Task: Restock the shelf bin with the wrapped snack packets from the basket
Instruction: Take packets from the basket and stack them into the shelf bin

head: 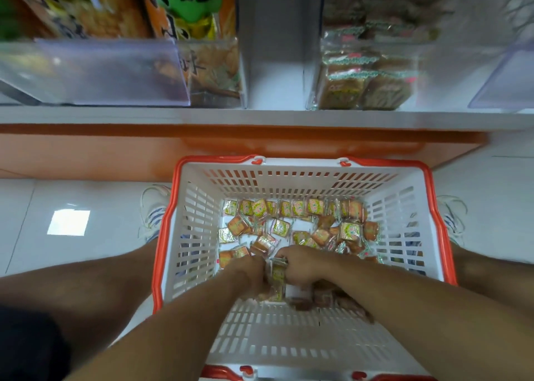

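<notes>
Both hands down in basket, clamped on a stack of snack packets.

Ahead of and above the fingers: shelf [260, 118] with clear bins; middle shelf bin [277, 92] bare inside, bin right of it [364, 92] stocked with wrapped cakes, bin left of it [213, 74] with orange bags. Around the fingers: white basket [404, 207] with orange rim, standing on tiled floor [69, 196]. Just beyond the fingers: loose snack packets [297, 222] strewn over basket bottom. Left hand [250, 271] and right hand [300, 265] facing each other, fingers curled, pressing a stack of packets [278, 276] between them.
</notes>
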{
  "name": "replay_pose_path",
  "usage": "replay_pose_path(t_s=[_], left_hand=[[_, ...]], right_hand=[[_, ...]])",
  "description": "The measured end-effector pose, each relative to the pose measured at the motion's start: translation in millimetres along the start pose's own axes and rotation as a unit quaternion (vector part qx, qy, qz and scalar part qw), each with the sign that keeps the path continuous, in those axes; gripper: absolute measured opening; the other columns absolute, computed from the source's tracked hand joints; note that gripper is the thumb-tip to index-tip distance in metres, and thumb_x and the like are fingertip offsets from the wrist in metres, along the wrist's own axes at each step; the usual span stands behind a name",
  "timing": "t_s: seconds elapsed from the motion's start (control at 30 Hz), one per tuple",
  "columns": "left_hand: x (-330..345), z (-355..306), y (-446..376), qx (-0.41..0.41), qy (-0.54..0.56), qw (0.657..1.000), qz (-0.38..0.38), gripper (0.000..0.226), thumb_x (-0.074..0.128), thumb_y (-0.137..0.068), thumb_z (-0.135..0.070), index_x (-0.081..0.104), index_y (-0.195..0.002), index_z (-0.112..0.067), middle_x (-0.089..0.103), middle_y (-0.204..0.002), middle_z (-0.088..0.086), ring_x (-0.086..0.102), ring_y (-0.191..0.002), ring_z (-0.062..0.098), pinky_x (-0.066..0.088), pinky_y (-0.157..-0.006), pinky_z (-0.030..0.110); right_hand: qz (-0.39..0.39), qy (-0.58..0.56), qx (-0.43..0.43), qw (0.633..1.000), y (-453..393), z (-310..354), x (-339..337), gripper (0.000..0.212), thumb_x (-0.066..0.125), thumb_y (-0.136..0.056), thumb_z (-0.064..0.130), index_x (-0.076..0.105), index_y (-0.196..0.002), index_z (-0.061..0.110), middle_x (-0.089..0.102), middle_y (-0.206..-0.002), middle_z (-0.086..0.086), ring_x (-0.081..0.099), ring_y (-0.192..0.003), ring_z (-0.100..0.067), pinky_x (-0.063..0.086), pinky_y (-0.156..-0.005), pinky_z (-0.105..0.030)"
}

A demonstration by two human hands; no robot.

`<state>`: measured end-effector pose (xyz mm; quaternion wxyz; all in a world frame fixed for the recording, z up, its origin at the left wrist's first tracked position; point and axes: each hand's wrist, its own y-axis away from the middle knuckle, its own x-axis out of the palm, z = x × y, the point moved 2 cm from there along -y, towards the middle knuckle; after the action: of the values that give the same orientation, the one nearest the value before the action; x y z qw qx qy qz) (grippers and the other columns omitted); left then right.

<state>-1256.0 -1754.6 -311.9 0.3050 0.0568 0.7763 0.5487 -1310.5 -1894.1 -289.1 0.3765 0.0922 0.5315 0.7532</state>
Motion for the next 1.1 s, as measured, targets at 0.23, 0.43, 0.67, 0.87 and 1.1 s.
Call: replay_pose_path(t_s=[0.23,0.43,0.67,0.87,1.1], left_hand=[[-114.9,-23.9,74.5,0.068,0.335,0.940,-0.014,0.014,0.083,-0.083,-0.021,0.075,-0.072,-0.017,0.071,-0.062,-0.004,0.068,-0.055,0.012,0.054,-0.053,0.023],[-192.5,-80.3,174.9,0.174,0.544,0.819,-0.055,0.027,0.061,-0.093,0.000,0.076,-0.073,-0.010,0.070,-0.066,0.006,0.065,-0.053,0.013,0.054,-0.047,0.025],[-219.1,-108.6,250.7,0.193,0.685,0.697,-0.083,0.035,0.050,-0.098,-0.025,0.080,-0.102,-0.007,0.075,-0.112,0.021,0.075,-0.094,0.028,0.065,-0.074,0.043],[-228.1,-119.9,269.0,0.253,0.672,0.696,-0.025,0.071,0.065,-0.076,-0.077,0.080,-0.107,-0.015,0.076,-0.108,0.020,0.074,-0.080,0.030,0.065,-0.073,0.042],[-222.6,-118.3,262.0,0.257,0.675,0.692,-0.009,0.049,0.091,-0.064,-0.045,0.081,-0.105,-0.021,0.076,-0.114,0.015,0.075,-0.103,0.031,0.063,-0.067,0.036]], right_hand=[[-0.055,0.132,-0.047,0.989,142.8,58.8,-103.2,0.048,0.057,-0.089,0.014,0.049,-0.136,0.021,0.065,-0.104,-0.007,0.069,-0.094,-0.031,0.057,-0.070,-0.039],[-0.177,-0.144,-0.170,0.959,279.3,94.2,-158.5,0.044,0.065,-0.078,-0.019,0.067,-0.104,0.018,0.073,-0.106,-0.021,0.070,-0.086,-0.036,0.058,-0.076,-0.050],[-0.195,-0.406,-0.268,0.852,326.0,109.9,-173.5,0.044,0.055,-0.079,-0.026,0.068,-0.101,0.011,0.067,-0.087,-0.022,0.063,-0.073,-0.031,0.054,-0.066,-0.039],[-0.177,-0.460,-0.247,0.834,313.6,108.2,-176.6,0.037,0.057,-0.086,-0.015,0.068,-0.106,0.013,0.069,-0.081,-0.013,0.062,-0.065,-0.026,0.055,-0.059,-0.033],[-0.244,-0.364,-0.235,0.868,310.7,96.8,-175.1,0.038,0.063,-0.083,-0.017,0.067,-0.107,0.012,0.072,-0.083,-0.004,0.066,-0.059,-0.014,0.050,-0.051,-0.027]])
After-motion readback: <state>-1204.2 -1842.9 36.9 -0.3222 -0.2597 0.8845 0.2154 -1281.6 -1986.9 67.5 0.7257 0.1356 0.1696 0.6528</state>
